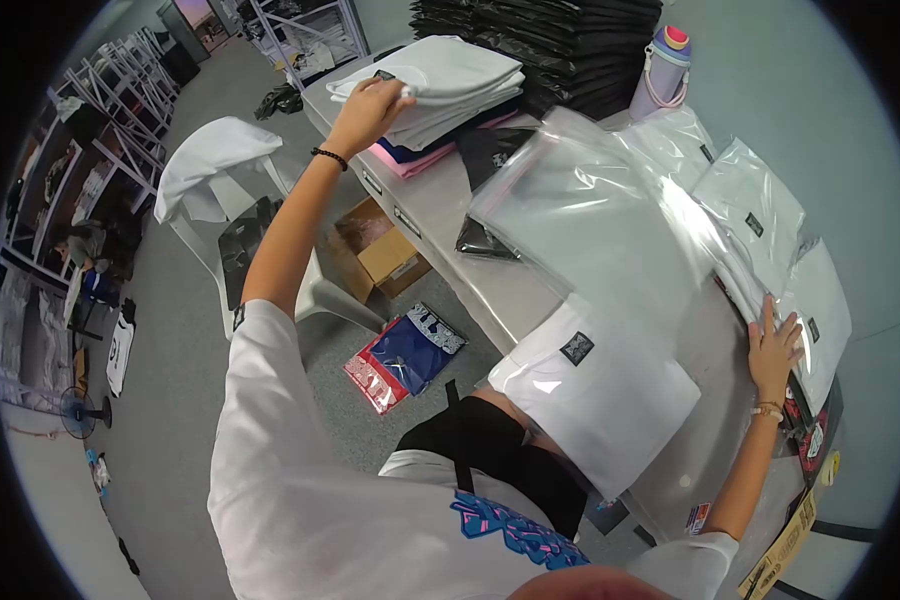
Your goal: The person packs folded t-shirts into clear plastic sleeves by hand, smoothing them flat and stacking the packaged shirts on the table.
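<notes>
Pinching one white shirt (pixel 455 68) atop the stack, your left hand (pixel 372 108) grips; your right hand (pixel 774 352), unclenched, touches three bagged shirts' (pixel 760 215) edge.

folded shirts (pixel 460 72): matt cloth | bags (pixel 610 215): clear glossy plastic | box (pixel 391 259): brown cardboard

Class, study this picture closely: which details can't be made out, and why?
All in the head view:
- Lettering on the nearest white shirt's label: too small.
- Part of the cardboard box's inside: hidden by its flap.
- Fabric directly under the right hand: covered by it.
- Goods on the left-side shelves: small, blurred.
</notes>
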Tool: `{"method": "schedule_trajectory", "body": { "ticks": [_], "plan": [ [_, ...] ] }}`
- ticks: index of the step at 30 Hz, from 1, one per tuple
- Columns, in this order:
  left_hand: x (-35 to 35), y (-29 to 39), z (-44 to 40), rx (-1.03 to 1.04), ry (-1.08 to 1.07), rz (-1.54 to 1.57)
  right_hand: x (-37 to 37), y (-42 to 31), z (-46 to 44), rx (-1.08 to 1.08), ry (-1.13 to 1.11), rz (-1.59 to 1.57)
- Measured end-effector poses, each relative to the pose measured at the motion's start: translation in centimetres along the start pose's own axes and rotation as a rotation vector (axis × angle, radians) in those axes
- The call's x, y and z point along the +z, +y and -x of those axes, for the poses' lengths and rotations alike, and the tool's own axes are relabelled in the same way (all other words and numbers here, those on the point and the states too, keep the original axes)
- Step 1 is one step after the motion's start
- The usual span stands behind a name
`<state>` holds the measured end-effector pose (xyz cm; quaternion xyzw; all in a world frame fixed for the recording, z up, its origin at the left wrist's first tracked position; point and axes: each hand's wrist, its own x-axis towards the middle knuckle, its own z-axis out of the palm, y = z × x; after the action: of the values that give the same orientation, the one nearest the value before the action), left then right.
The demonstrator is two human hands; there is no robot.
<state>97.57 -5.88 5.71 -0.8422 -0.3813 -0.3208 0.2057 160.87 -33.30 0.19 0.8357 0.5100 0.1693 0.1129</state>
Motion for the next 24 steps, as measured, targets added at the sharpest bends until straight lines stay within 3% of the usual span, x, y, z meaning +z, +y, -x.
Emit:
{"method": "schedule_trajectory", "body": {
  "ticks": [2,5,6,7,9,10,12,13,14,15,17,19,20,21,22,23,24],
  "plan": [
    [-0.3,0.9,-1.0,-0.020,0.136,0.000,-4.8,-3.5,1.7,0.107,-0.002,0.049],
    [-1.1,4.2,-2.1,-0.062,0.257,-0.032,-5.3,-7.9,0.9,-0.016,0.473,-0.634],
    [-1.3,5.7,-2.1,-0.043,0.278,-0.043,-10.6,-12.6,2.8,0.003,0.352,-1.150],
    [-1.4,7.1,-1.9,-0.022,0.296,-0.052,-9.3,-16.0,1.9,-0.162,0.267,-1.449],
    [-1.4,10.4,-1.2,0.019,0.315,-0.052,-14.1,-23.5,3.4,-0.417,-0.434,-2.195],
    [-1.6,12.2,-0.6,-0.016,0.259,-0.011,-14.8,-27.3,3.1,-0.400,-0.735,-2.408],
    [-2.6,15.1,0.1,0.011,0.205,0.084,-16.9,-33.6,2.0,-0.141,-1.150,-2.460],
    [-3.3,15.8,0.4,0.074,0.204,0.139,-16.6,-36.0,1.4,-0.337,-1.280,-2.695],
    [-4.0,15.2,0.9,0.159,0.214,0.020,-17.4,-37.6,1.8,-0.300,-1.080,-2.719],
    [-4.2,14.2,1.5,-0.057,0.344,-0.035,-18.1,-38.7,2.1,-0.263,-0.883,-2.727],
    [-3.1,11.1,4.1,-0.494,0.580,-0.141,-18.7,-38.9,2.7,-0.214,-0.806,-2.681],
    [-2.1,7.1,8.2,-0.783,0.079,0.589,-18.6,-39.0,2.6,-0.266,-0.729,-2.599],
    [-1.6,5.1,9.3,-0.957,-0.127,1.225,-18.1,-38.7,1.9,-0.341,-0.692,-2.531],
    [-1.0,3.1,10.3,-1.291,-0.336,1.695,-17.4,-38.1,1.7,-0.409,-0.651,-2.459],
    [-2.1,4.4,9.8,-1.288,-0.300,1.580,-17.8,-37.0,1.9,-0.563,-0.484,-2.301],
    [-3.5,5.7,9.6,-1.276,-0.267,1.464,-18.1,-36.0,2.3,-0.632,-0.491,-2.178],
    [-5.7,10.6,7.8,-1.269,0.031,1.304,-18.5,-35.0,3.3,-0.698,-0.502,-2.056]
  ]
}}
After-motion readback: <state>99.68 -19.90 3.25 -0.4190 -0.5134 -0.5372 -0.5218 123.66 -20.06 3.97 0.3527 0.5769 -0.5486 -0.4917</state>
